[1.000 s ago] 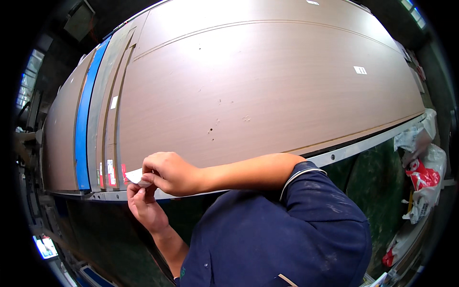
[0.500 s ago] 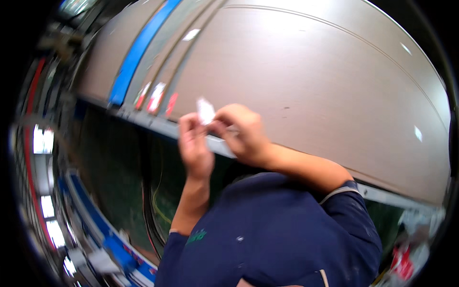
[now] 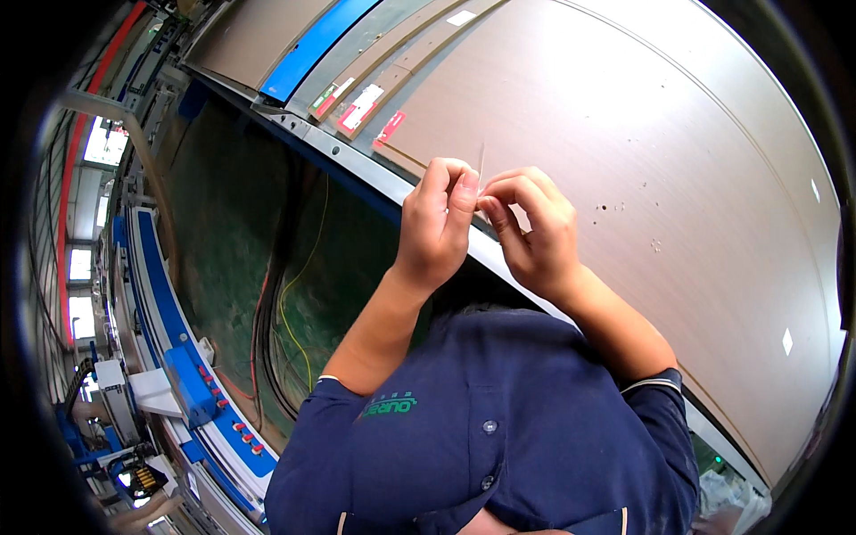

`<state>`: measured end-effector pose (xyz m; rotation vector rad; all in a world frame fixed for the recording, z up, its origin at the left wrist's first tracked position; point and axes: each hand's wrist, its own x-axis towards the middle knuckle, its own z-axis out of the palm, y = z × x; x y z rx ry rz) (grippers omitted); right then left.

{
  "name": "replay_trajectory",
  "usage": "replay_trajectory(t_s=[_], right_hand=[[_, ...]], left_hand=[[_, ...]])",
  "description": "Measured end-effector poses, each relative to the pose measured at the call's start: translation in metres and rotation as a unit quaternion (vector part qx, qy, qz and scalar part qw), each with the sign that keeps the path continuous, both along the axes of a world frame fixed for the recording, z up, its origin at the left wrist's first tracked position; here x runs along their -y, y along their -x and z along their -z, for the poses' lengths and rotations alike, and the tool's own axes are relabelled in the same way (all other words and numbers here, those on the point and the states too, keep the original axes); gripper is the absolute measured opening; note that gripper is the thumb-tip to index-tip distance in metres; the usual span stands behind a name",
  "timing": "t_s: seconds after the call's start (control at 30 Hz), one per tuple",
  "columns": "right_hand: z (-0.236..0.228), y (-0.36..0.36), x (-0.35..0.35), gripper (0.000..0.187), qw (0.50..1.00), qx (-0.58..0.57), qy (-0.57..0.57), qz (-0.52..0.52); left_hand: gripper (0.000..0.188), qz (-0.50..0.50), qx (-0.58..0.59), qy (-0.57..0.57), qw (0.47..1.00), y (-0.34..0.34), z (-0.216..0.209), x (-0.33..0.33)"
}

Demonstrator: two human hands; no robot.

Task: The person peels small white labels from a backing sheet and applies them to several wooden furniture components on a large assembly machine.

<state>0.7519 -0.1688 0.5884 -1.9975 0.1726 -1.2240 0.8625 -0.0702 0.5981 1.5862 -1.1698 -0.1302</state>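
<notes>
Workshop: a dark green floor point(image 3: 223, 196) with loose cables point(image 3: 287, 308) lies left of the bench, and a blue-and-white machine point(image 3: 189, 388) stands beyond it.
Bench: its pale metal edge point(image 3: 361, 168) runs slantwise from upper left to lower right, in front of the person.
Large panel: a broad brown board point(image 3: 642, 152) covers most of the bench; a red sticker point(image 3: 390, 129) sits at its near left corner.
Strips: two narrow brown strips point(image 3: 419, 59) lie left of the board, with a flat blue band point(image 3: 308, 58) farther left.
White slip: a thin slip point(image 3: 482, 165), seen almost edge-on, stands between the hands near the board's near edge; its long axis points nearly straight up in the view, and its printed side cannot be made out.
Right hand: this hand point(image 3: 539, 227) comes from the right, thumb and fingertips pinching the slip's lower end.
Left hand: this hand point(image 3: 435, 218) is just left of the slip, fingers curled and thumb tip beside it; whether they grip it too, I cannot tell.
Nearness: the slip rises above the right fingertips and right of the left thumb; both hands are close, the right one in contact.
</notes>
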Motion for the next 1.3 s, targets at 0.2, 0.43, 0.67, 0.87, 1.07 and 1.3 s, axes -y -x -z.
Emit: replay_trajectory(t_s=[0.2, 0.43, 0.67, 0.87, 1.07, 1.3], right_hand=[[-0.006, -0.001, -0.002, 0.011, 0.997, 0.013, 0.075, 0.012], [0.0, -0.004, -0.006, 0.012, 0.998, 0.038, 0.043, 0.026], [0.002, -0.006, -0.015, 0.009, 0.998, 0.042, -0.037, 0.017], [0.008, -0.01, -0.015, 0.004, 0.989, 0.038, -0.145, -0.01], [0.01, -0.014, -0.017, 0.005, 0.962, 0.064, -0.26, -0.05], [0.008, -0.012, -0.017, 0.008, 0.966, 0.058, -0.249, -0.045]], left_hand=[[0.024, 0.06, -0.16, 0.025, 0.985, -0.002, 0.01, -0.004], [0.017, 0.061, -0.257, 0.048, 0.963, 0.001, 0.012, -0.006], [0.018, 0.039, -0.203, 0.085, 0.975, 0.001, 0.016, -0.004], [0.015, 0.044, -0.136, 0.1, 0.985, 0.002, 0.013, -0.002], [0.012, 0.021, -0.054, 0.071, 0.996, -0.004, 0.014, -0.006], [0.007, 0.019, 0.071, 0.075, 0.994, -0.009, 0.01, -0.006]])
